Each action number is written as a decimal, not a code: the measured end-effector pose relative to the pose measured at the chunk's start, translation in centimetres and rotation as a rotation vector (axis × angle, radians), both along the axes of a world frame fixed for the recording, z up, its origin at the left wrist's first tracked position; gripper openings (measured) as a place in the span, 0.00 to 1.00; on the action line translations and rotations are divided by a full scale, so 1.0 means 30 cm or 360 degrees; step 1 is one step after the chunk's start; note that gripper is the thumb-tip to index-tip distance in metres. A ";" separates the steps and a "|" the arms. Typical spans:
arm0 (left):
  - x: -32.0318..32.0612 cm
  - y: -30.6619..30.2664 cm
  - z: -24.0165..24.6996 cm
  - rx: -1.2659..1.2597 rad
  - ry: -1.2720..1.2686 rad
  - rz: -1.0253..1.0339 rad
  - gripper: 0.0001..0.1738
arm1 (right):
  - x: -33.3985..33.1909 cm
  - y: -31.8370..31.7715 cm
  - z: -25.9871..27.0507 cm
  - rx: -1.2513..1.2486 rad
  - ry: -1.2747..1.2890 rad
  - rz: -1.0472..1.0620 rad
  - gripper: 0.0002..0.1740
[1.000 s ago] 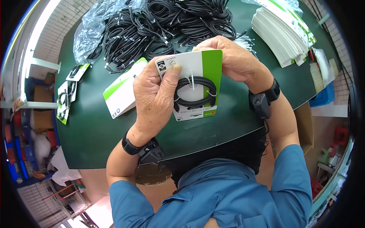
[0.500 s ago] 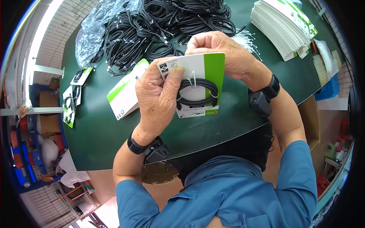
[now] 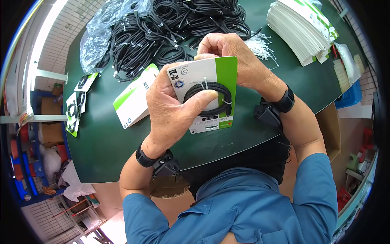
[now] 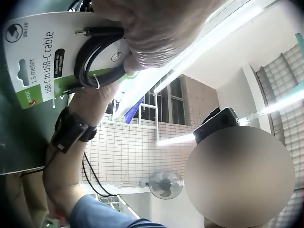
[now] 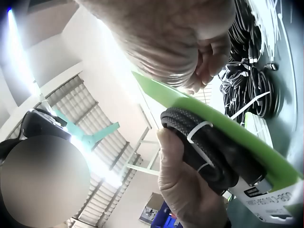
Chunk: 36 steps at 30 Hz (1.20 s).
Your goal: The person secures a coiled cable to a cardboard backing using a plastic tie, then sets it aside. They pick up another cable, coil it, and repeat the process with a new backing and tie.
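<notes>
Left hand (image 3: 168, 110) grips the USB-C cable card (image 3: 226, 69) at its left side, fingers mostly behind, thumb pressed across the coiled black braided cable (image 3: 221, 106) on the front. White tie (image 3: 205, 84) sits at the coil's top. Card is held up over the green table (image 3: 122, 150). Right hand (image 3: 248, 61) is at the card's top edge, fingers bent, tips partly hidden; can't tell how tightly closed or if pinching anything. Black cable pile (image 3: 142, 44) beyond, card stack (image 3: 298, 34) at far right.

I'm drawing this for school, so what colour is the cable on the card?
The cable is black. The right wrist view shows it best.
</notes>
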<state>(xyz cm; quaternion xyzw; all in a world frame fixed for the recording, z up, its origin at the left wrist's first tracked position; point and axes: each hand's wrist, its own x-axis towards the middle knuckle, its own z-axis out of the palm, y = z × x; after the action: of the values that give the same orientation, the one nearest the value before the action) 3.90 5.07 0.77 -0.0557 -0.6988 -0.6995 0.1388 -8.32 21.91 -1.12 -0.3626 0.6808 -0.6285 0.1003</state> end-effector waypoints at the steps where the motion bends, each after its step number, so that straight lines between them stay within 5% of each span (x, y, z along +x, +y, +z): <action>1: -0.004 -0.007 -0.012 -0.0032 -0.0008 -0.0008 0.21 | 0.004 0.002 0.010 0.0048 0.0035 -0.0039 0.14; 11: -0.021 -0.054 -0.031 0.0009 -0.0056 -0.0107 0.20 | 0.024 -0.010 0.003 0.0039 0.0011 -0.0158 0.11; 14: -0.040 -0.071 -0.010 0.0210 -0.0036 -0.0047 0.19 | 0.019 -0.031 -0.010 -0.0310 -0.0311 -0.0304 0.14; 19: -0.087 -0.116 -0.003 0.0459 0.0019 0.0144 0.19 | 0.062 -0.024 0.043 -0.0235 -0.0469 -0.0031 0.18; 27: -0.099 -0.125 -0.005 0.0758 -0.0019 0.0108 0.17 | 0.108 -0.055 0.018 0.0212 -0.0086 0.0120 0.23; 36: -0.116 -0.151 -0.020 0.1073 -0.0272 -0.0257 0.18 | 0.101 -0.042 0.017 -0.0163 -0.0462 0.0303 0.21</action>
<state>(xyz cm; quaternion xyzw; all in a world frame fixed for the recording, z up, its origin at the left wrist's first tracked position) 0.41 0.54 0.18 -0.0031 -0.4311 -0.9017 0.0345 -5.29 20.64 -0.62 -0.3354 0.5889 -0.6957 0.2381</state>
